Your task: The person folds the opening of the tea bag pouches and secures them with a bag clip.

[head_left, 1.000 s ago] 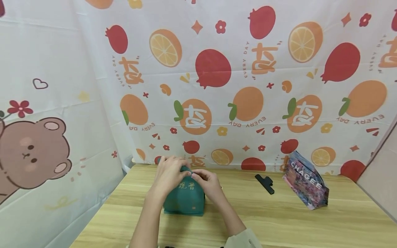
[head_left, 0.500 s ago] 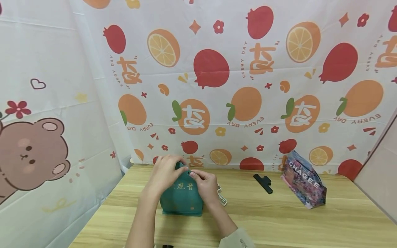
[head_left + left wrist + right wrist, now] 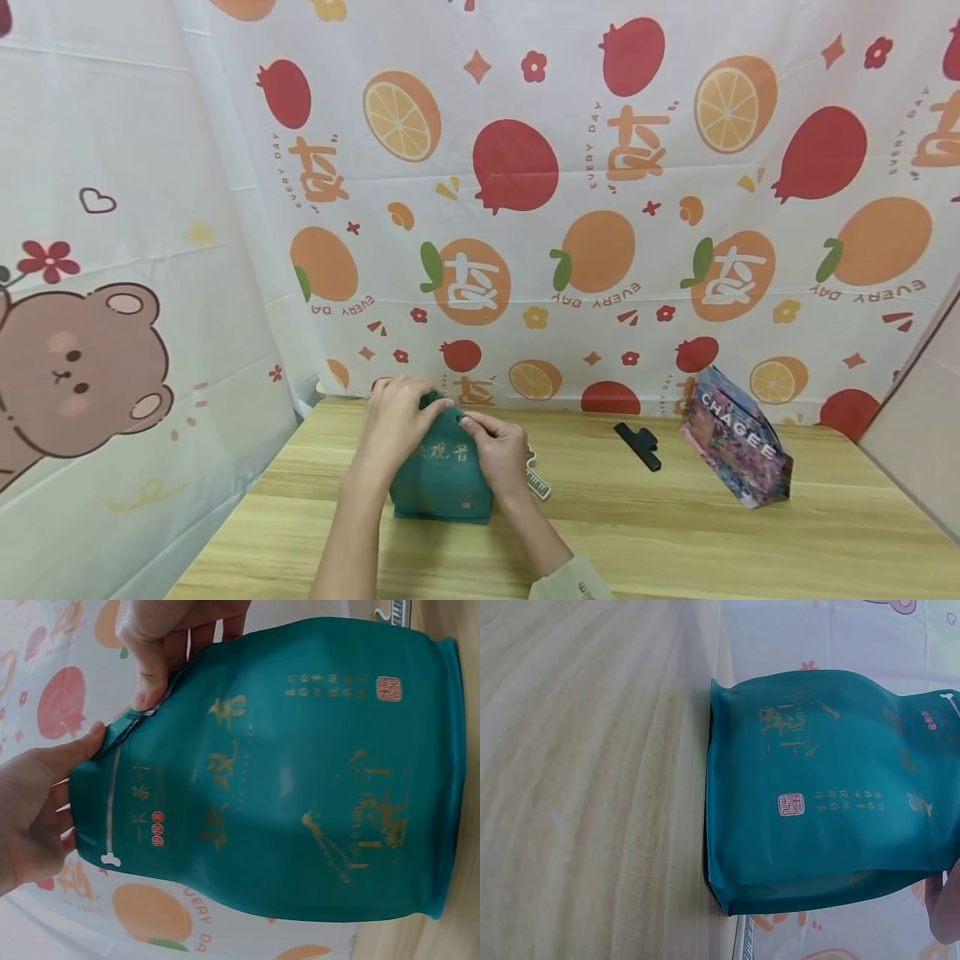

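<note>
A teal tea bag (image 3: 442, 483) with gold lettering stands upright on the wooden table. Its top edge is bent, and a pale strip (image 3: 112, 802) crosses it near the top in the left wrist view. With thumb and fingers, my left hand (image 3: 397, 421) grips the top left of the bag. My right hand (image 3: 501, 450) pinches the top edge on the right, its thumb on the front face; the fingers behind are partly hidden. In the right wrist view the tea bag (image 3: 832, 780) fills the right half, and only a bit of a hand (image 3: 946, 907) shows.
Behind my right wrist lies a white piece with a piano-key pattern (image 3: 537, 483), partly covered. A black clip (image 3: 637, 447) lies farther right on the table (image 3: 660, 542). Beyond it stands a colourful CHAGEE bag (image 3: 738, 442). A fruit-print cloth (image 3: 517, 167) hangs behind the table.
My hands, close together at the bag's top a second ago, are now a little farther apart. The right hand's grip has shifted, and the piano-key piece has come into sight beside it.
</note>
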`<state>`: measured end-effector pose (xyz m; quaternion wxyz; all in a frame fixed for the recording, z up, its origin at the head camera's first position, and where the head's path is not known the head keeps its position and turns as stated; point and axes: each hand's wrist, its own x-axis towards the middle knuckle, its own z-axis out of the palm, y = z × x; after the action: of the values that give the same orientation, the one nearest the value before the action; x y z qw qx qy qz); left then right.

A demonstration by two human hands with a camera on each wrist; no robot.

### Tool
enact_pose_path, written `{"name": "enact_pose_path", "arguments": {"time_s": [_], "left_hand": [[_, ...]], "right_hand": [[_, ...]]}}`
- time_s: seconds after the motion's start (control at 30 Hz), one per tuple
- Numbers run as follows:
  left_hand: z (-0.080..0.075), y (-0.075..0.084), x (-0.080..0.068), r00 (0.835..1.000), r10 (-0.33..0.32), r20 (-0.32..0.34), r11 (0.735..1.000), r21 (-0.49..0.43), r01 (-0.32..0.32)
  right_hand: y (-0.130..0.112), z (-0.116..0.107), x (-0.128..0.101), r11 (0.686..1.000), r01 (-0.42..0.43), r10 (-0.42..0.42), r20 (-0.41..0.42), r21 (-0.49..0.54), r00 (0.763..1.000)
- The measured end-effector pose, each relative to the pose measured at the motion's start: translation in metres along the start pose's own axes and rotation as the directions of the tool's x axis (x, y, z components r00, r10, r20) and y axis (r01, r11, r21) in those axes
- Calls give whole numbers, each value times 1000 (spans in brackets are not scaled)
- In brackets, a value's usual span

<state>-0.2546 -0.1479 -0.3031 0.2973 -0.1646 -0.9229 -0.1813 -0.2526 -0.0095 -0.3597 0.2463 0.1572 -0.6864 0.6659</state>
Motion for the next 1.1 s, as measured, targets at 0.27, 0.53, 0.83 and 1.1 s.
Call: {"name": "enact_pose_path", "arguments": {"time_s": [0.27,0.53,0.83,1.1], "left_hand": [[8,-1,0,994,5,-108,1000,-19,-7],[11,-2,0,992,-2,-125,999,-38,-3],[10,-3,-2,996,9,-88,995,-94,-18],[15,-3,-4,990,18,-139,999,-44,-24]], "right_hand": [[3,1,1,1000,1,-1,-6,1,1000],[2,2,2,1000,-6,6,-10,-12,1000],[2,0,1,1000,-15,15,2,13,1000],[3,-1,0,1000,-20,19,11,16,1000]]}}
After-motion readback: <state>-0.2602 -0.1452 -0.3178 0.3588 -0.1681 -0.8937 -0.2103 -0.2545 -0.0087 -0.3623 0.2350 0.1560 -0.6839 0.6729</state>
